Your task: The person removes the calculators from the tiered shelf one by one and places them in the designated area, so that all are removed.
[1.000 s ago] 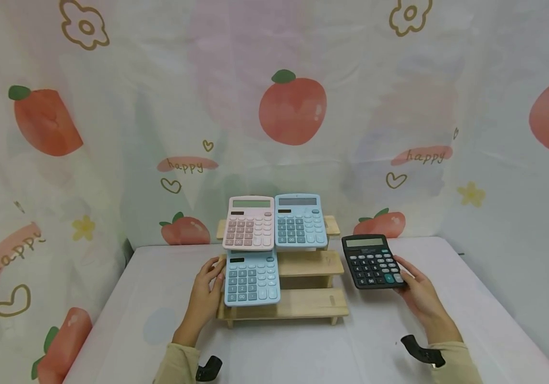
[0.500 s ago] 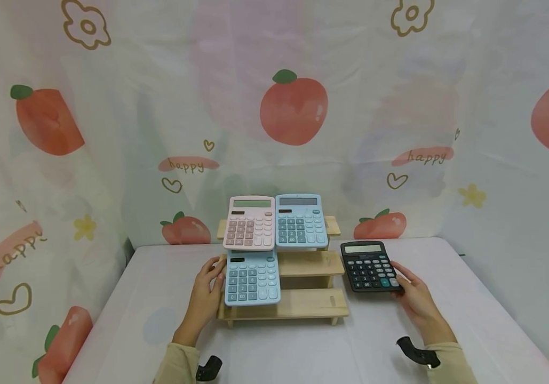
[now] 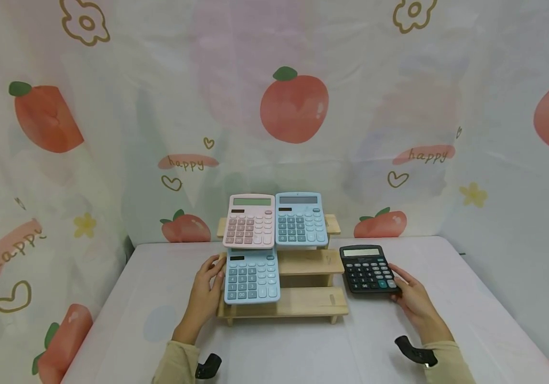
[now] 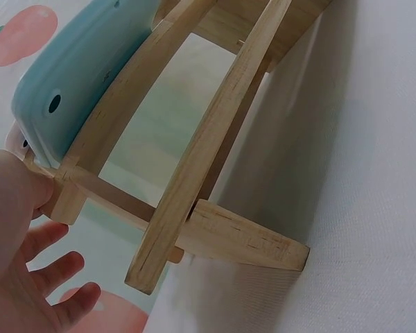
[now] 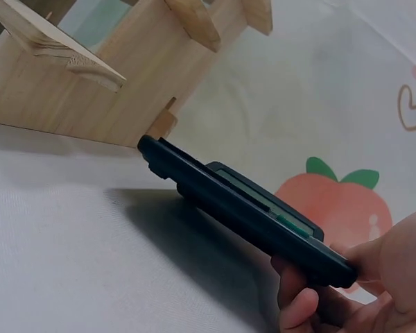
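Observation:
My right hand (image 3: 415,304) grips a black calculator (image 3: 369,269) by its lower right corner. In the right wrist view the calculator (image 5: 243,215) is tilted above the white cloth, its far end near the rack's foot. At the rack's left side, my left hand (image 3: 204,293) pinches the end of a shelf between thumb and forefinger; the other fingers (image 4: 62,270) are spread below. The wooden rack (image 3: 310,304) has three tiers. A pink calculator (image 3: 249,221) and a blue calculator (image 3: 300,220) lean side by side on top. Another blue calculator (image 3: 252,277) leans below the pink one.
A white cloth (image 3: 298,352) covers the table under the rack. Behind and at the sides hangs a fabric backdrop (image 3: 236,80) printed with peaches and hearts. Black straps (image 3: 413,352) stick out at both wrists.
My right hand has brought the black calculator slightly lower and to the left, and it looks flatter in the head view. My left hand stays at the rack.

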{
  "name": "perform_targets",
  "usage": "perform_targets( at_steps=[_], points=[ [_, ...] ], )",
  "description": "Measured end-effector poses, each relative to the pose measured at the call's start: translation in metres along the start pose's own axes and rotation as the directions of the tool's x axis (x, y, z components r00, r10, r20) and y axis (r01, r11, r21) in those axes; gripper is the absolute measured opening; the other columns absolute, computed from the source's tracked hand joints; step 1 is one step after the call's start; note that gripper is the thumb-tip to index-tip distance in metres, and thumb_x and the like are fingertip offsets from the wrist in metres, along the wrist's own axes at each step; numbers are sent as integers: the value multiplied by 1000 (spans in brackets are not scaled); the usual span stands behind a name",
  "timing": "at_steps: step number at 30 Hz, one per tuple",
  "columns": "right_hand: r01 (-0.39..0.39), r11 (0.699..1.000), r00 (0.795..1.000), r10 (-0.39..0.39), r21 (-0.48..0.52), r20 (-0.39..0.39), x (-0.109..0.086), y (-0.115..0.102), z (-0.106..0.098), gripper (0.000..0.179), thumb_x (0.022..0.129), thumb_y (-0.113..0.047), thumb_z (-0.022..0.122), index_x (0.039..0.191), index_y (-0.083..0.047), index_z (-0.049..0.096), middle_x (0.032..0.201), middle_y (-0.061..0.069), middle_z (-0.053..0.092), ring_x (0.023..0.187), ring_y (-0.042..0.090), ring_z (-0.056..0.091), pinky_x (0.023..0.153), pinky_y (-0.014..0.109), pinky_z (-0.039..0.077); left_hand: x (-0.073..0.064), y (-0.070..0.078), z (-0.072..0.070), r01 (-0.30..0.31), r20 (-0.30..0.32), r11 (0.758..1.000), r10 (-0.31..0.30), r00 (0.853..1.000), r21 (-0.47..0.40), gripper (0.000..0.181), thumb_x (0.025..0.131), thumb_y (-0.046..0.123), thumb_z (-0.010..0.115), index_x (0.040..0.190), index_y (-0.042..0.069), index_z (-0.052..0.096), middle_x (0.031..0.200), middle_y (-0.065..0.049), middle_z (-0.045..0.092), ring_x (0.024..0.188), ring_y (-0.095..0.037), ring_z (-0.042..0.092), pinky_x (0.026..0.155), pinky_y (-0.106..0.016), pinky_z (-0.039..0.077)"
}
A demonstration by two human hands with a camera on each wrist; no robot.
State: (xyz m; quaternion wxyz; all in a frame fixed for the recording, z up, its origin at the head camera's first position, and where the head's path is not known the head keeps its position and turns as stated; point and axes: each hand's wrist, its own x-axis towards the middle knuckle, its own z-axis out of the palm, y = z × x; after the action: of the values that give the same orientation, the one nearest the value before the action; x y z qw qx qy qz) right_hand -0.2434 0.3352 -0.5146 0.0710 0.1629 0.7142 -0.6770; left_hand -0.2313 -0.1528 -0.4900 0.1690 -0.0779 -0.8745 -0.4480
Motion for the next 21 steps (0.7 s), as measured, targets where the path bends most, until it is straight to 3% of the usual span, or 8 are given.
perform_targets(
  at_steps=[12,21],
  points=[
    [-26,1000,999,25,7,35,1,4,-6,53,112,-30,24,163,-18,17,157,6,25,97,-1,47,74,20,45,0,0,1,-11,2,1000,11,1000,4,39,103,5,52,142,-2,56,152,-22,47,133,-45,50,111,-63,37],
    [-6,995,1000,5,-98,-10,-4,-5,0,61,110,-40,29,162,-11,20,157,17,26,83,-2,51,67,21,48,-1,2,0,-24,-6,1000,24,1000,-1,39,103,5,52,141,-4,55,151,-23,47,132,-45,51,110,-63,38]
  ],
)
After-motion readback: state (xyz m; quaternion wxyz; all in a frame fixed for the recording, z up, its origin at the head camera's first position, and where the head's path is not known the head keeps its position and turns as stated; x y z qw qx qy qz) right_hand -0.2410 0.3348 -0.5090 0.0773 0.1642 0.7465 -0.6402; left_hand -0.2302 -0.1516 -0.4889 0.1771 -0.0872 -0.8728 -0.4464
